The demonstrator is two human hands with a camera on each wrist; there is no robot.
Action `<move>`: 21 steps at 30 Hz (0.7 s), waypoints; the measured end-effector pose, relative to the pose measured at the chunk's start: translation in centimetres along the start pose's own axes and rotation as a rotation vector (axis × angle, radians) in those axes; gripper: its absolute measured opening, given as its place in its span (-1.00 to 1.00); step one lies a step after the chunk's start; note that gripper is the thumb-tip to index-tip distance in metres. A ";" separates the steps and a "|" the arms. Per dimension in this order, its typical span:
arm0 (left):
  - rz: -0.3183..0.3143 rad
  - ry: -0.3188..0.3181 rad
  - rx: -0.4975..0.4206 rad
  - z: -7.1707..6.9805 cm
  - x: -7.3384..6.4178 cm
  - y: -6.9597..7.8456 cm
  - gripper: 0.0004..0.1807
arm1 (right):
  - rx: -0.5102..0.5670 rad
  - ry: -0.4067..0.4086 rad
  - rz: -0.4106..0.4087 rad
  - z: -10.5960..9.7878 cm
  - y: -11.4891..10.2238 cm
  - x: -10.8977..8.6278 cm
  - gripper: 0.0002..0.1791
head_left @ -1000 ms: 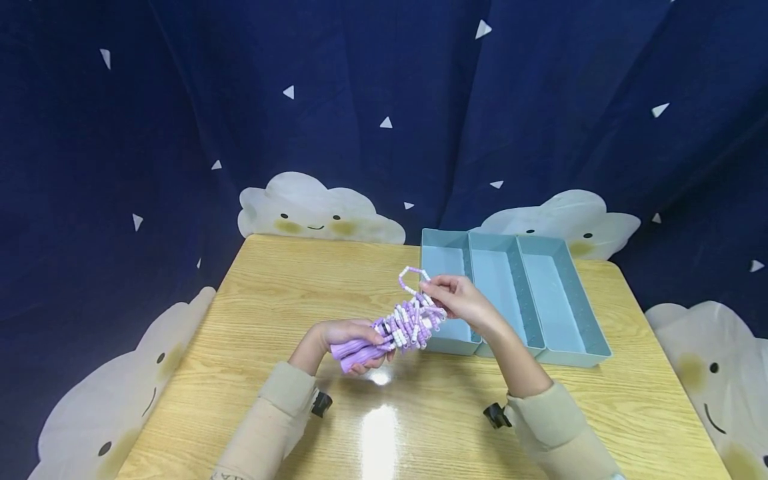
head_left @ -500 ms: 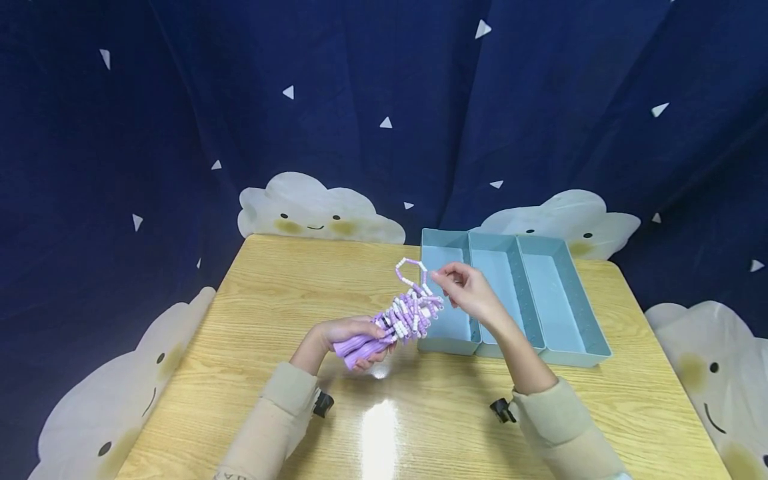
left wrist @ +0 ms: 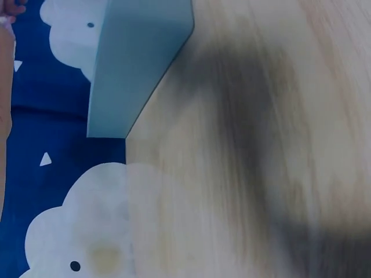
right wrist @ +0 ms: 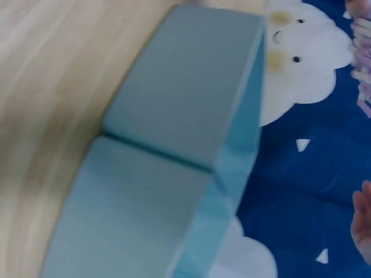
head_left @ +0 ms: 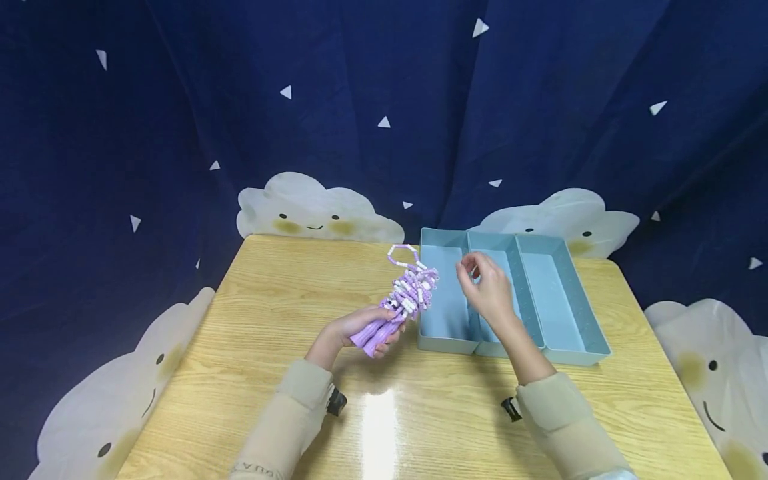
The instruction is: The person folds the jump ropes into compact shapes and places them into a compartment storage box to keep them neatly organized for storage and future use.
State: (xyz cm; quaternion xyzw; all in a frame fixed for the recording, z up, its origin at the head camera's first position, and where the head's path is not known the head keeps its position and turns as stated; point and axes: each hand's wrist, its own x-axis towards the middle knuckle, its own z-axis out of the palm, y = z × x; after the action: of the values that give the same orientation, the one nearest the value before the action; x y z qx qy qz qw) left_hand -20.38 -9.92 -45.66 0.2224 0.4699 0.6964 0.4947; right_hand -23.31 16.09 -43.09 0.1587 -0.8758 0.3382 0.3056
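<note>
My left hand [head_left: 360, 328] grips a lilac-and-white beaded charm [head_left: 413, 293] by its lower end, above the table. Two purple tassels [head_left: 377, 335] stick out from the fingers toward me. At the charm's top, a thin loop of beads [head_left: 403, 255] stands up. My right hand [head_left: 489, 283] is apart from the charm, over the left and middle trays, its fingers loosely bent with nothing seen between them. In the right wrist view, part of the beaded charm [right wrist: 363, 63] shows at the right edge, with the right hand's fingers [right wrist: 362, 217] below it.
Three long blue-green trays stand side by side at the back right of the wooden table [head_left: 288, 280]: a left tray [head_left: 444, 345], a middle tray [head_left: 501, 257] and a right tray [head_left: 579, 359]. Behind them hangs a dark blue curtain [head_left: 336, 133] with cloud prints.
My right hand has let go of the beaded loop and moved right, over the trays. My left hand has tilted the charm more upright and moved it slightly right and away from me.
</note>
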 end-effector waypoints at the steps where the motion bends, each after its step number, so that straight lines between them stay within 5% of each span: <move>1: 0.006 0.019 -0.006 -0.1 0.2 -0.1 -0.70 | -0.027 0.016 -0.018 0.2 0.4 -0.1 -0.90; 8: 0.057 0.101 -0.085 -0.9 2.0 -1.0 -0.70 | -0.157 0.064 -0.094 1.2 3.0 -1.0 -0.86; 21: 0.104 0.166 -0.247 -1.6 5.9 -1.7 -0.68 | -0.361 -0.088 -0.009 2.4 6.4 -3.4 -0.75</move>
State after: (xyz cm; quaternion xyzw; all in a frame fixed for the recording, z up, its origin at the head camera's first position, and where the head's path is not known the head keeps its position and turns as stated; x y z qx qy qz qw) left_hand -23.24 -5.22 -48.80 0.1254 0.4077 0.7895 0.4413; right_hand -24.85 19.34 -49.83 0.1200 -0.9340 0.1668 0.2921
